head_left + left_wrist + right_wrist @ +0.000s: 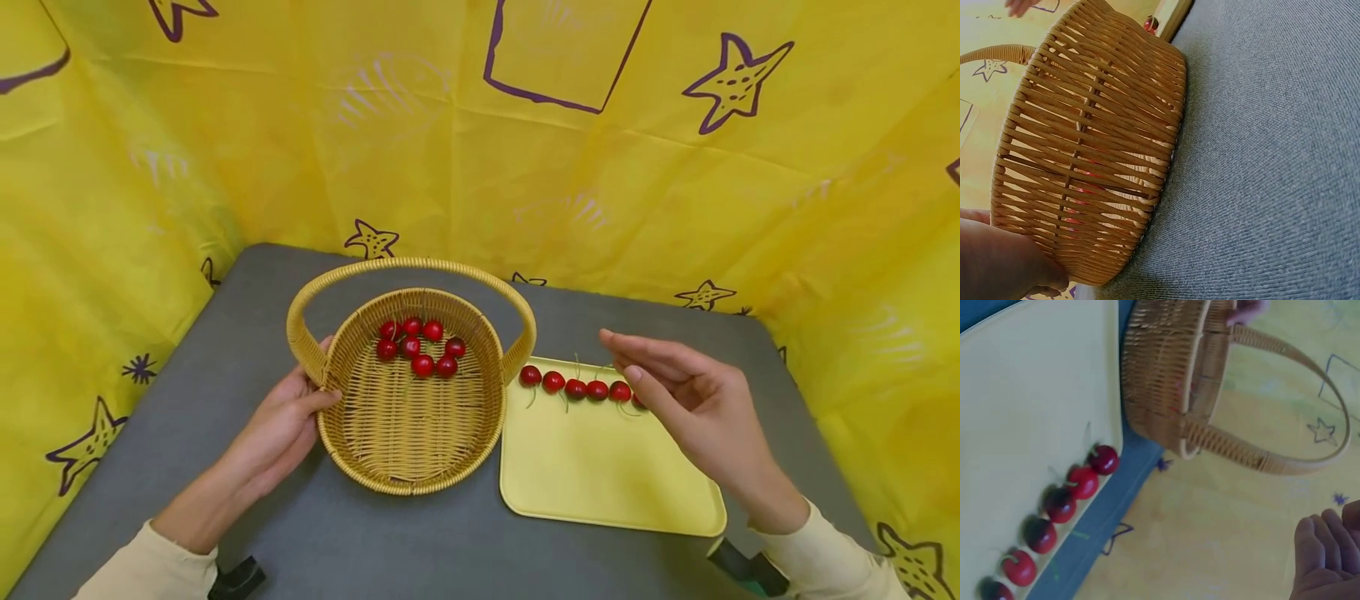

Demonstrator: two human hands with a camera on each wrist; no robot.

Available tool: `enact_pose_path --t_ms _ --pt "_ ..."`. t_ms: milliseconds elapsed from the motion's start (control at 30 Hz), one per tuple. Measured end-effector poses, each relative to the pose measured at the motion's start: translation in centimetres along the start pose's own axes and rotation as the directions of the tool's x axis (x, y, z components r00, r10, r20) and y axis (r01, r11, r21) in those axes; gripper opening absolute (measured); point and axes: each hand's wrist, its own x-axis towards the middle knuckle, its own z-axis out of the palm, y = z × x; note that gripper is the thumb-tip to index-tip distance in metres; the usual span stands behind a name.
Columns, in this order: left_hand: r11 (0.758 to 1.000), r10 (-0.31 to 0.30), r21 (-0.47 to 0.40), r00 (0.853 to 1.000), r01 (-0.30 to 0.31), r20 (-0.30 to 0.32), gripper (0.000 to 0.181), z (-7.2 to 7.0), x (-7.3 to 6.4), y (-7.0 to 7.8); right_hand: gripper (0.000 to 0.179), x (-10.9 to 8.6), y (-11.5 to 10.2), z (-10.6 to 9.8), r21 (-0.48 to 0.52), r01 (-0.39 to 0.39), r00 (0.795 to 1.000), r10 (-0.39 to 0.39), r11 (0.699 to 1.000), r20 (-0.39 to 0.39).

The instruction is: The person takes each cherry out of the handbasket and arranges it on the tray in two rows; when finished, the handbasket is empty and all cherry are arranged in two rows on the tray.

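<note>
A round wicker basket (412, 433) with a tall arched handle stands at the middle of the table, several red cherries (423, 365) lying in its far half. My left hand (288, 412) grips the basket's left side near the handle base, thumb over the rim; the left wrist view shows that hand (1004, 262) at the woven wall. To the right, a pale yellow tray (600, 467) carries a row of several stemmed cherries (575, 389) along its far edge. Over the tray's right part hovers my right hand (701, 408), fingers extended, nothing visible in it; it hides the row's right end.
The grey table (450, 550) runs up to yellow cloth walls (450, 167) printed with starfish at the back and sides. The tray's left edge lies close against the basket's right side. The handle (412, 262) arches above the basket's far side.
</note>
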Motion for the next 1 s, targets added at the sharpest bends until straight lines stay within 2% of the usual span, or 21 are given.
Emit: enact_pose_path --t_ms 267,367,467,667,900,1000 --pt "1.0 0.002 0.002 1.0 -0.002 -0.004 0.085 0.1 0.1 -0.1 0.042 0.6 -1.4 3.1 0.128 0.07 0.996 -0.077 0.989 0.05" --pt "1.0 0.0 0.0 1.0 0.0 -0.011 0.085 0.1 0.2 0.0 0.043 1.3 -1.0 5.0 0.163 0.08 0.992 -0.095 0.983 0.087" --pt "1.0 -0.005 -0.002 1.0 0.005 -0.018 0.086 0.1 0.2 -0.1 0.044 2.1 -0.2 7.5 0.217 0.054 0.988 -0.084 0.975 0.132" --pt "1.0 -0.003 -0.012 1.0 0.003 -0.021 0.085 -0.1 0.0 0.0 0.048 4.1 1.7 12.8 0.267 -0.072 0.981 0.02 0.961 0.191" --pt "1.0 0.008 -0.019 1.0 -0.009 -0.018 0.085 -0.1 0.1 0.1 0.051 6.7 4.7 16.8 0.204 -0.144 0.974 0.102 0.968 0.2" --pt "1.0 0.004 -0.018 1.0 -0.004 -0.017 0.085 -0.1 0.1 0.1 0.051 7.2 5.9 18.0 0.153 -0.207 0.963 0.175 0.966 0.203"
